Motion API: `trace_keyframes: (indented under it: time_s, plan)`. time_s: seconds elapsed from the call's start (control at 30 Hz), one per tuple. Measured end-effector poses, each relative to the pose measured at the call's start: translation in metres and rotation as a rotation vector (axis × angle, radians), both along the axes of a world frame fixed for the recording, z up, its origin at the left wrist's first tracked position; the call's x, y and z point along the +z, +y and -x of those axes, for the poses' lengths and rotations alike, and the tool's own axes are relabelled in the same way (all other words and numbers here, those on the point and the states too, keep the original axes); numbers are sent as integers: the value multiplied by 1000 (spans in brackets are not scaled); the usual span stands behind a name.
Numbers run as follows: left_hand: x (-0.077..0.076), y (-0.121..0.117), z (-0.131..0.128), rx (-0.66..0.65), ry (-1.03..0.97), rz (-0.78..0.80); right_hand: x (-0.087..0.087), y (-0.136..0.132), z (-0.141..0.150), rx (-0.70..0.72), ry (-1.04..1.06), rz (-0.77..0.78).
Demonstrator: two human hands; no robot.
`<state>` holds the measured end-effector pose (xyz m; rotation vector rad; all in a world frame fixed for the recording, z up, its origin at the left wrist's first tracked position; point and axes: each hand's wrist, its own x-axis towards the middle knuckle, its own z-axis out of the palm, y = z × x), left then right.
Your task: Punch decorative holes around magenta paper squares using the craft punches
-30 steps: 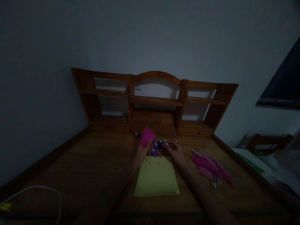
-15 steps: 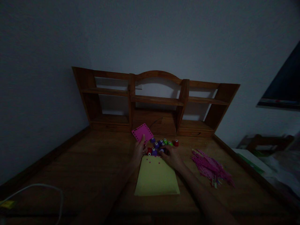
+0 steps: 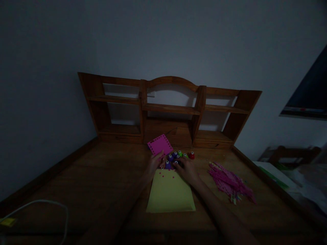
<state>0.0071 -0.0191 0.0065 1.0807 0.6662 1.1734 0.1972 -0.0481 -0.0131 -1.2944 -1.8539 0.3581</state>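
My left hand [image 3: 153,167] pinches the near edge of a square pink paper card [image 3: 160,145], which has small holes along its edges. The card is held up at a tilt. My right hand [image 3: 187,168] has its fingers curled round a small purple craft punch [image 3: 176,163], partly hidden by them. More small punches stand close by: a purple one [image 3: 168,165] between my hands, others in purple and green [image 3: 180,153] behind, and a red one [image 3: 192,155] on the right. A yellow sheet [image 3: 171,192] with several pink paper dots lies in front of my hands.
To the right lies a heap of pink paper strips [image 3: 230,182]. A wooden shelf unit [image 3: 171,109] stands along the back of the wooden desk [image 3: 102,183]. A white cable [image 3: 48,201] and a yellow object [image 3: 9,222] are at the front left.
My left hand has moved the pink card a little to the right, closer to the punches, and now covers the red punch beside it. The right hand has barely moved.
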Motion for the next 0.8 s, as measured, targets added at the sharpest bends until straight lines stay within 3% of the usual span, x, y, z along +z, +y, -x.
trace_keyframes:
  time_s: [0.23,0.33,0.47,0.63,0.8]
  plan:
    - [-3,-1,3,-141,-94,5,-4,3,0,-22,-5,-20]
    - [-4,2,3,-163,-88,2,3,1,1,-14,3,-126]
    - [-4,5,3,-129,-80,6,12,-5,9,77,-68,-242]
    - [-5,6,4,-57,-85,12,9,-9,29,255,-256,-242]
    - [-5,5,4,36,-27,-24,7,-10,38,269,-369,-207]
